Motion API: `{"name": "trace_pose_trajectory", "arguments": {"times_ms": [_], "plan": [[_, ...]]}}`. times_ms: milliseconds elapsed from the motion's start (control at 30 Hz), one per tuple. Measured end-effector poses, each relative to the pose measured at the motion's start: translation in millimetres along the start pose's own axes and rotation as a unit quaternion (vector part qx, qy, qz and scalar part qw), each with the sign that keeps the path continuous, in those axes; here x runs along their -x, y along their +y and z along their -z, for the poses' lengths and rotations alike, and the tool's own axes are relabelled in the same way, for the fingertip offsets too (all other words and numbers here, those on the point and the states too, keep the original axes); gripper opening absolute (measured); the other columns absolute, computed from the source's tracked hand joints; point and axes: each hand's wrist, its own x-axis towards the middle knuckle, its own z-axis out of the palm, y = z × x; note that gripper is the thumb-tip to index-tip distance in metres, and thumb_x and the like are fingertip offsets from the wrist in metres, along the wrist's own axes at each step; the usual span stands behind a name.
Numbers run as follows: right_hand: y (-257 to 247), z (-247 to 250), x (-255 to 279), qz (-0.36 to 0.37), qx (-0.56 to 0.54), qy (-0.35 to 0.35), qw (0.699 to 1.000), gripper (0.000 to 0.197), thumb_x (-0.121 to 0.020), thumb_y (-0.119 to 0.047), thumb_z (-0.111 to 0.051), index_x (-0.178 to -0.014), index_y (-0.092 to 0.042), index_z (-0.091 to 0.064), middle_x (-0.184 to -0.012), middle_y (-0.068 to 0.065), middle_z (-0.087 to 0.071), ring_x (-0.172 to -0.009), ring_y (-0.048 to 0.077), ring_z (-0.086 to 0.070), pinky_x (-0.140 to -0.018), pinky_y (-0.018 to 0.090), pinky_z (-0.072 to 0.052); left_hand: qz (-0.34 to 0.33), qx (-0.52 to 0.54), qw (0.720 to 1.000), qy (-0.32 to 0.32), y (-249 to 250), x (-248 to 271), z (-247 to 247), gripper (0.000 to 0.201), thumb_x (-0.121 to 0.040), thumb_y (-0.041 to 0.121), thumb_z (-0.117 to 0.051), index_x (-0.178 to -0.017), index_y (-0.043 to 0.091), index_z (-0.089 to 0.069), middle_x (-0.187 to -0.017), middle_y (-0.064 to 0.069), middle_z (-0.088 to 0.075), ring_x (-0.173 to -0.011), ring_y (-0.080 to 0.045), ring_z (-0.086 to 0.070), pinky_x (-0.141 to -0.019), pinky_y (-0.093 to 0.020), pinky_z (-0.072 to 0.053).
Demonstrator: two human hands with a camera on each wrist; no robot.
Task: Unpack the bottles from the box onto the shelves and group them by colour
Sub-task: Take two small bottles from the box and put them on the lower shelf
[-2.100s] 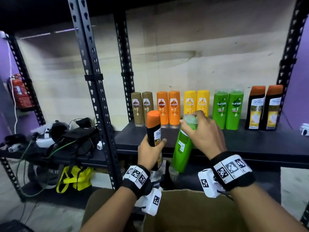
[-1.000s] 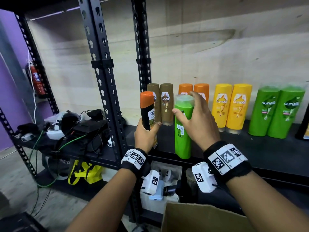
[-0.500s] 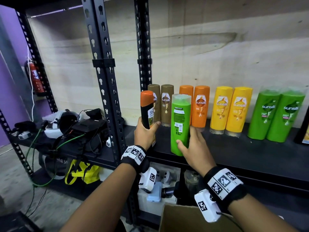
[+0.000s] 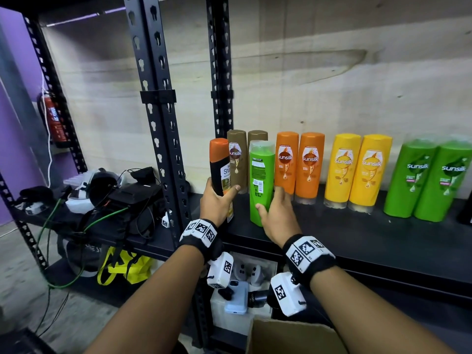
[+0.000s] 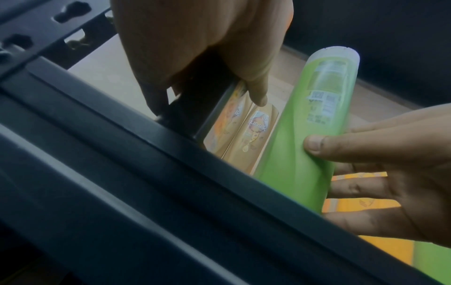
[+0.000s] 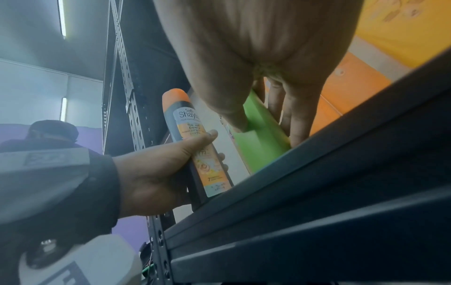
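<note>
Fingers (image 4: 279, 194) round green bottle (image 4: 261, 180), brown bottles (image 4: 237, 159) directly behind.

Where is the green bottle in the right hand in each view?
Head: green bottle centre, upright on the shelf, before the brown bottles.
Left wrist: right of centre, slanting.
Right wrist: centre, only its lower part under the right hand.
Shared landmark: the black bottle with the orange cap.

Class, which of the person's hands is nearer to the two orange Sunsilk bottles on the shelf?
Right. The right hand sits just in front of the orange Sunsilk bottles; the left hand is further left.
</note>
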Motion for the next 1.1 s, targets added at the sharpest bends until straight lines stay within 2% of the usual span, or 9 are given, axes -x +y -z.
{"name": "trace_pose_trajectory", "arguments": {"times_ms": [267,467,600,700,833,967,1000,1033,1100], "plan": [[-3.0,-13.7,-6.5,-0.009,0.002,0.001,1.0,0.051,-0.097,-0.018,-0.065,-0.139,-0.005,-0.038,-0.139,0.016,-0.041,-0.124,0.034,-0.051,-0.099,0.039,-0.044,-0.001,0.006,1.0,-0.009,-2.2,-4.7,3.3,0.047,-0.085,0.031,-0.08,-0.126,0.017,-0.059,-0.113,0.004,-0.072,-0.106,-0.016,-0.067,-0.097,-0.038,-0.053],[-6.4,-18.8,-5.9,-0.025,-0.006,0.0,1.0,0.051,-0.097,-0.017,-0.064,-0.139,-0.007,-0.038,-0.141,0.014,-0.039,-0.124,0.033,-0.051,-0.099,0.041,-0.046,0.007,-0.004,1.0,-0.001,-3.5,-3.8,3.1,0.044,-0.084,0.037,-0.08,-0.121,0.023,-0.059,-0.104,0.014,-0.07,-0.099,-0.009,-0.067,-0.089,-0.029,-0.052],[-2.1,-17.4,0.0,-0.039,-0.009,-0.034,0.999,0.058,-0.095,-0.008,-0.063,-0.145,-0.008,-0.034,-0.145,0.015,-0.036,-0.128,0.034,-0.049,-0.104,0.041,-0.042,0.051,-0.069,0.996,-0.008,-12.2,13.0,4.4,0.043,-0.084,0.048,-0.077,-0.114,0.024,-0.057,-0.103,0.008,-0.069,-0.103,-0.019,-0.066,-0.079,-0.027,-0.043],[2.9,-13.2,10.2,-0.043,-0.026,-0.06,0.997,0.066,-0.094,-0.01,-0.064,-0.15,-0.011,-0.029,-0.146,0.016,-0.039,-0.13,0.035,-0.049,-0.105,0.041,-0.041,0.036,-0.115,0.993,0.002,-18.7,30.9,7.4,0.046,-0.087,0.045,-0.074,-0.119,0.018,-0.055,-0.111,-0.001,-0.07,-0.106,-0.024,-0.066,-0.078,-0.026,-0.04],[10.6,-8.4,26.3,-0.012,-0.047,-0.069,0.996,0.07,-0.094,-0.017,-0.066,-0.153,-0.014,-0.029,-0.144,0.013,-0.043,-0.129,0.029,-0.051,-0.108,0.04,-0.042,0.03,-0.104,0.993,0.037,-15.1,48.4,10.6,0.062,-0.088,0.032,-0.076,-0.141,0.013,-0.048,-0.132,-0.004,-0.064,-0.122,-0.021,-0.059,-0.09,-0.019,-0.037],[24.4,1.4,39.8,0.04,-0.042,-0.091,0.994,0.06,-0.097,-0.028,-0.064,-0.15,-0.023,-0.036,-0.142,0.003,-0.045,-0.128,0.018,-0.052,-0.107,0.037,-0.045,0.038,-0.083,0.995,0.043,-5.1,65.8,7.5,0.067,-0.09,0.028,-0.074,-0.147,0.008,-0.046,-0.143,-0.008,-0.057,-0.134,-0.023,-0.052,-0.113,-0.031,-0.037],[27.0,4.4,44.3,0.057,-0.042,-0.101,0.992,0.057,-0.097,-0.03,-0.063,-0.148,-0.026,-0.038,-0.141,-0.002,-0.045,-0.128,0.015,-0.052,-0.107,0.036,-0.046,0.037,-0.085,0.995,0.045,-4.0,71.2,7.3,0.069,-0.09,0.028,-0.073,-0.149,0.008,-0.044,-0.145,-0.009,-0.054,-0.136,-0.023,-0.048,-0.115,-0.028,-0.034],[29.6,7.6,49.0,0.077,-0.04,-0.107,0.99,0.054,-0.097,-0.032,-0.063,-0.146,-0.028,-0.039,-0.14,-0.006,-0.046,-0.128,0.011,-0.052,-0.106,0.036,-0.047,0.035,-0.087,0.994,0.049,-3.5,76.2,6.7,0.071,-0.091,0.028,-0.072,-0.151,0.007,-0.041,-0.147,-0.009,-0.05,-0.138,-0.021,-0.045,-0.112,-0.019,-0.028],[35.1,15.1,58.8,0.12,-0.03,-0.105,0.987,0.047,-0.098,-0.035,-0.061,-0.141,-0.031,-0.045,-0.135,-0.014,-0.047,-0.125,0.004,-0.051,-0.103,0.034,-0.048,0.029,-0.083,0.994,0.062,-2.6,85.6,6.0,0.073,-0.092,0.027,-0.072,-0.152,0.008,-0.037,-0.148,-0.008,-0.043,-0.135,-0.013,-0.04,-0.1,-0.002,-0.018]]}}
